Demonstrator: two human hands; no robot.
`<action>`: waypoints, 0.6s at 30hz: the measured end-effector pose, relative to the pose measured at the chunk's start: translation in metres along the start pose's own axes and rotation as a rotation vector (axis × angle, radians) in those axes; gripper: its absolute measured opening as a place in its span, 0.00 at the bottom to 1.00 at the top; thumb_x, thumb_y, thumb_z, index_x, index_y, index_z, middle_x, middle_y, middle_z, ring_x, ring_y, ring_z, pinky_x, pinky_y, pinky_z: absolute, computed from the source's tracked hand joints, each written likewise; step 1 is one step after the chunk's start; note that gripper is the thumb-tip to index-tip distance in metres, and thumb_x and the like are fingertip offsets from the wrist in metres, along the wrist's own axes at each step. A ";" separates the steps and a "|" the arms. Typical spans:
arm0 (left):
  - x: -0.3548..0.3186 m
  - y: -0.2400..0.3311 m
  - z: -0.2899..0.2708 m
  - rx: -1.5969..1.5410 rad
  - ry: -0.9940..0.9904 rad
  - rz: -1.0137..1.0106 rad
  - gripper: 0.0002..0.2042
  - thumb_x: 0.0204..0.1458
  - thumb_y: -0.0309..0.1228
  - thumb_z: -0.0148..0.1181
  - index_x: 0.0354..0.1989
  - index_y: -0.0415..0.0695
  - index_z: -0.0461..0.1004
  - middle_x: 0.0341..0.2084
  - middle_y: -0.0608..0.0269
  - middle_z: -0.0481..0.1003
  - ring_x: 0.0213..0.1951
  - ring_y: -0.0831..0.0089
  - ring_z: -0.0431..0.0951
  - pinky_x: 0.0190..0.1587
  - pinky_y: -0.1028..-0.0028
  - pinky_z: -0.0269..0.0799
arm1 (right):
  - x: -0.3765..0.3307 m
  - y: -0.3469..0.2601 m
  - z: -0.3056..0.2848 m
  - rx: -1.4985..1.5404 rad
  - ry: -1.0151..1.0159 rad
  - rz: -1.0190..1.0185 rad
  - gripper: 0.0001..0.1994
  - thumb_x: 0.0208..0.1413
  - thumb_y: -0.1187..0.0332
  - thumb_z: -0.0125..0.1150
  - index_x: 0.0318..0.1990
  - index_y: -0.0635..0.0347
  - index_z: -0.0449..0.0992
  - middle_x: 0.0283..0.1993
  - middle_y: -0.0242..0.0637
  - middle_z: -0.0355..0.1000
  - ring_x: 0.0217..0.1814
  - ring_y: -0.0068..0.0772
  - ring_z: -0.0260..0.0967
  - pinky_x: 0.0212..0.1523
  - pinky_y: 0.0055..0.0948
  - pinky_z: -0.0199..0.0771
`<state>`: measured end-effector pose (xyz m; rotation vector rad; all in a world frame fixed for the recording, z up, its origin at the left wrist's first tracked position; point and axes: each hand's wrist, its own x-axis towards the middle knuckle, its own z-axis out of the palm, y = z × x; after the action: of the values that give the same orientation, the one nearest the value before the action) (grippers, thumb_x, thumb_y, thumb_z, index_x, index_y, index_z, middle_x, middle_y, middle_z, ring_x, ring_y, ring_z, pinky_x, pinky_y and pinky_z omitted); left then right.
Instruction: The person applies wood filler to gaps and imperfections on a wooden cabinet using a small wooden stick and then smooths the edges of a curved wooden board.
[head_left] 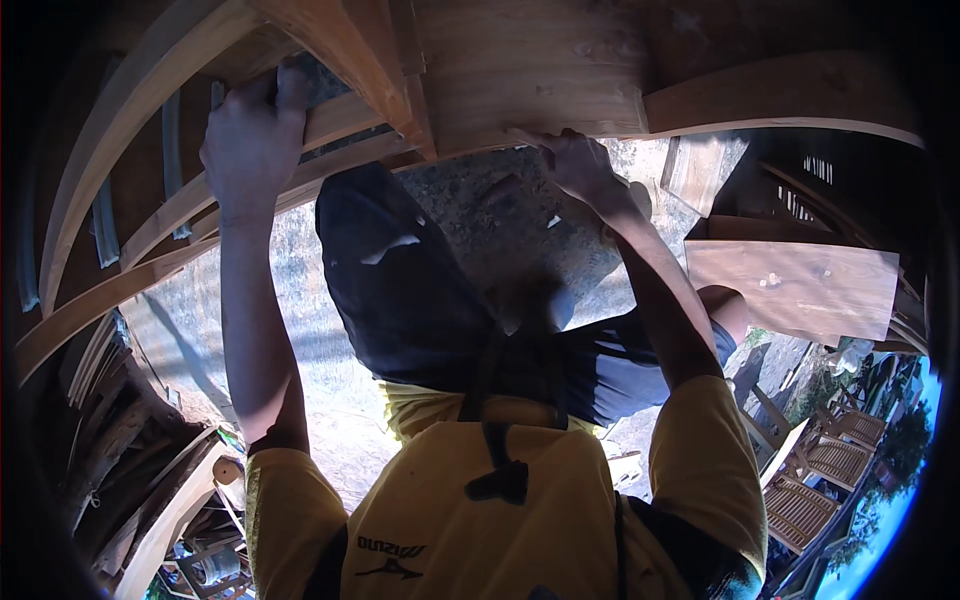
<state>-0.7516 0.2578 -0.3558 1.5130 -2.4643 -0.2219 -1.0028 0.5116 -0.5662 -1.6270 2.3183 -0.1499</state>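
Left of the broad wooden panel (pixel 530 70), curved wooden slats (pixel 120 110) sweep down toward stacked timber (pixel 130 470). The left hand (pixel 255 135) reaches up beside that panel, fingers curled shut around a slat edge (pixel 335 118) with a dark pad (pixel 318 78) under the fingertips. Just under the panel's lower edge, the right hand (pixel 580 165) presses half-open against it, fingers spread, holding nothing. Right of the panel lies a flat board (pixel 800 285), with slatted wooden chairs (pixel 820 470) well below it.
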 end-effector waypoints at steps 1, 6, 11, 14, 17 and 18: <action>0.002 0.000 0.001 -0.003 0.000 0.009 0.24 0.60 0.55 0.47 0.41 0.50 0.84 0.36 0.46 0.82 0.44 0.41 0.80 0.53 0.51 0.74 | -0.003 -0.011 0.002 0.084 0.096 -0.020 0.28 0.63 0.64 0.55 0.69 0.22 0.65 0.42 0.56 0.77 0.42 0.55 0.79 0.41 0.49 0.83; 0.000 0.002 0.008 -0.002 0.003 0.021 0.24 0.60 0.55 0.47 0.41 0.49 0.83 0.37 0.45 0.82 0.45 0.40 0.80 0.52 0.51 0.74 | -0.011 -0.018 0.013 0.116 0.118 0.031 0.26 0.64 0.65 0.53 0.68 0.22 0.66 0.40 0.61 0.76 0.40 0.58 0.79 0.40 0.50 0.82; 0.003 0.000 0.003 -0.004 -0.033 -0.002 0.25 0.60 0.56 0.48 0.42 0.47 0.83 0.39 0.44 0.81 0.46 0.39 0.79 0.52 0.49 0.73 | -0.033 0.012 0.021 0.176 0.094 0.362 0.29 0.56 0.64 0.57 0.67 0.24 0.68 0.36 0.52 0.77 0.38 0.54 0.79 0.40 0.51 0.80; 0.002 -0.002 0.009 -0.020 0.036 0.055 0.26 0.60 0.57 0.48 0.42 0.47 0.83 0.39 0.43 0.81 0.47 0.39 0.78 0.52 0.49 0.72 | -0.043 0.015 0.037 0.140 0.071 0.511 0.31 0.52 0.62 0.60 0.67 0.27 0.68 0.36 0.49 0.78 0.39 0.53 0.79 0.42 0.51 0.80; 0.001 -0.004 0.009 -0.024 0.012 0.039 0.26 0.61 0.57 0.47 0.43 0.48 0.83 0.39 0.43 0.81 0.47 0.38 0.78 0.52 0.49 0.72 | -0.043 0.012 0.038 0.207 0.063 0.526 0.33 0.49 0.61 0.61 0.67 0.29 0.68 0.36 0.50 0.78 0.41 0.53 0.79 0.42 0.52 0.80; 0.000 -0.004 0.008 -0.024 0.012 0.042 0.26 0.61 0.57 0.47 0.43 0.48 0.83 0.39 0.43 0.81 0.47 0.38 0.78 0.52 0.49 0.72 | -0.042 0.012 0.038 0.207 0.052 0.510 0.33 0.49 0.61 0.61 0.67 0.29 0.68 0.36 0.50 0.78 0.41 0.53 0.79 0.42 0.51 0.80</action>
<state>-0.7504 0.2555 -0.3647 1.4478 -2.4724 -0.2336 -0.9887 0.5583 -0.5975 -0.9109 2.5718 -0.3052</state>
